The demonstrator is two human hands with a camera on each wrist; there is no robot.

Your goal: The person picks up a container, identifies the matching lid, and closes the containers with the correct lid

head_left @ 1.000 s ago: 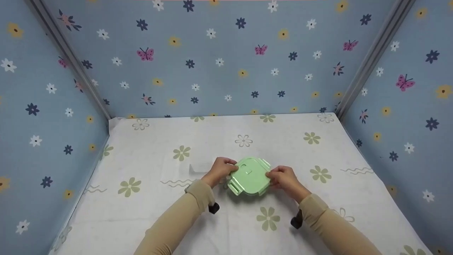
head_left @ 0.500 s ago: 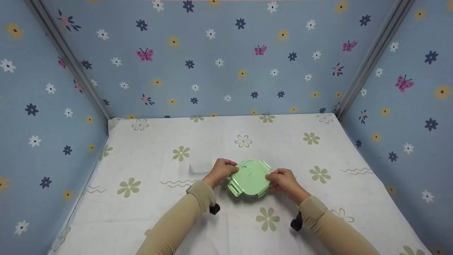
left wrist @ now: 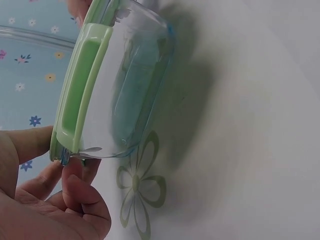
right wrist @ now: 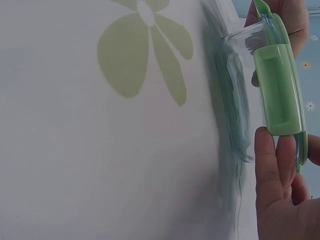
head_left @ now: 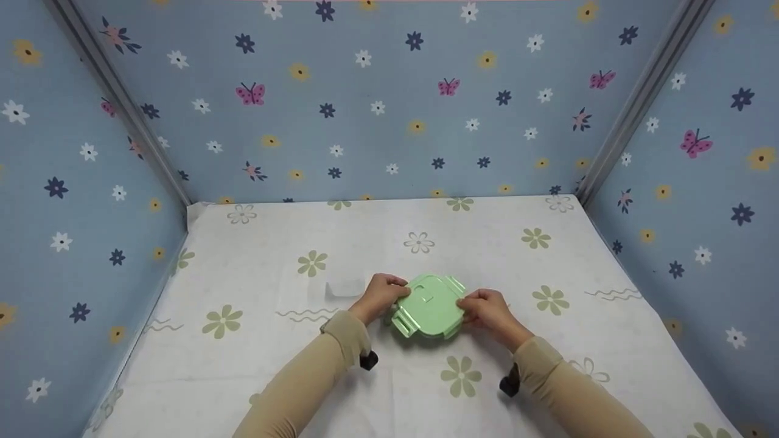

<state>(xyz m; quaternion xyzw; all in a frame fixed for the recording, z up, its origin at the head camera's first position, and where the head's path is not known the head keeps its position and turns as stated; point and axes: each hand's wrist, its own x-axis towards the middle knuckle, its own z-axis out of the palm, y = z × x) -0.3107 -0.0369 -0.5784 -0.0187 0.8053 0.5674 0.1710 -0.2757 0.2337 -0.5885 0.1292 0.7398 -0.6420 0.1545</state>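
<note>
Near the front middle of the worktop sits a clear glass box with its green plastic lid already on top. Left hand and right hand each pinch a lid edge with curled fingers. Clip flaps look like they're not all snapped down yet, I'd guess. Smooth see-through walls, matte lid, rounded corners, flowery cloth underneath.

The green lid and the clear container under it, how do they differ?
The green lid is opaque, while the clear container is see-through. The lid is thin and flat with side flaps; the container is a deeper bowl. The lid sits on top; the container rests on the tablecloth. Both are held by the left hand and right hand.
</note>
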